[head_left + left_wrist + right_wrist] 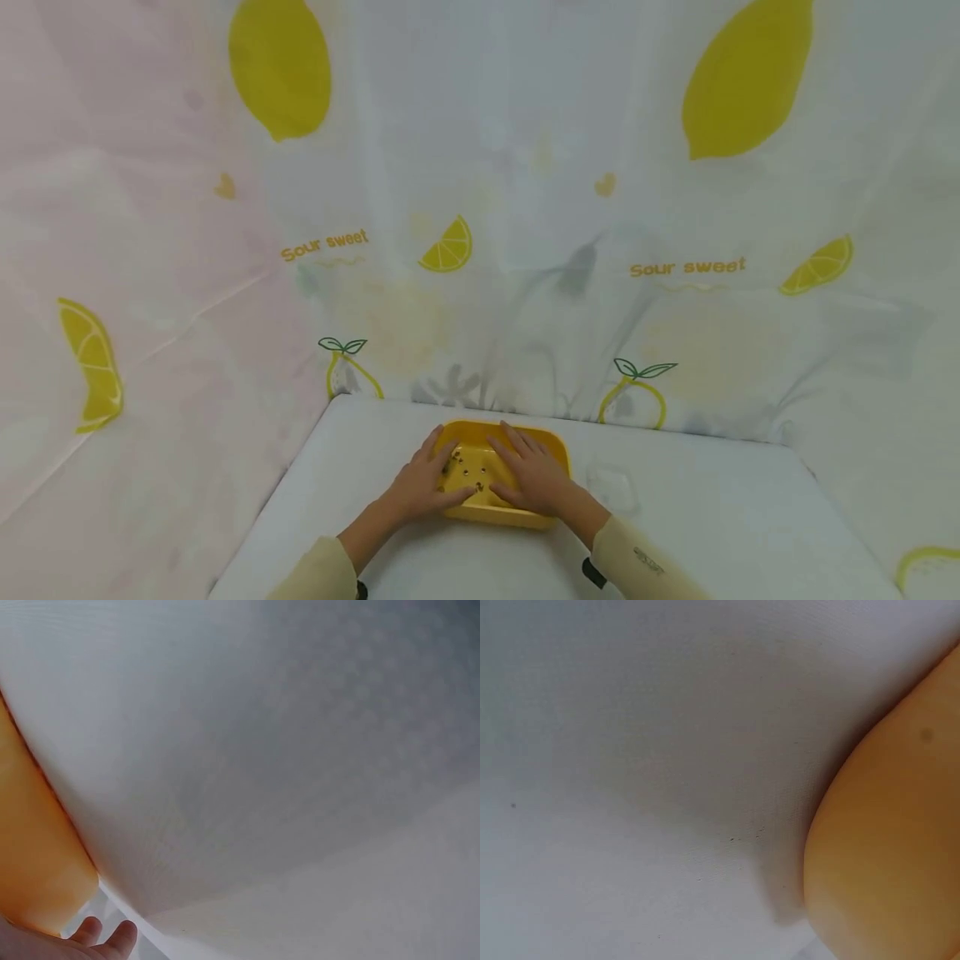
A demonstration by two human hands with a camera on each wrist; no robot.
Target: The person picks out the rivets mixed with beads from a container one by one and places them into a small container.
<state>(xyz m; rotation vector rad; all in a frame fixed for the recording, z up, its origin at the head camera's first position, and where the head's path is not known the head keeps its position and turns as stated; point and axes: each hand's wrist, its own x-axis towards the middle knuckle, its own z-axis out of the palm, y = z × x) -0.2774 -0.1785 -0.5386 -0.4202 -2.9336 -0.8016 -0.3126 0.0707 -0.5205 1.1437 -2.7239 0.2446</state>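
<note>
A yellow plastic basin (501, 517) stands on the white table, with several tiny dark, shiny pieces (480, 487) scattered over its floor. My left hand (426, 486) reaches over the basin's left side, fingers spread and thumb stretched along the front rim. Opposite it, my right hand (538, 478) lies over the right side with its fingers extended towards the far wall. Two fingertips of the left hand (101, 941) show beside the basin's outer wall (37, 832) in the left wrist view. The right wrist view has only the basin's rounded corner (889, 832), the hand being out of frame.
Right of the basin lies a small clear plastic container (611, 487) on the white tabletop (712, 517). A lemon-printed curtain (510, 208) rises behind the table's far edge and along its sides.
</note>
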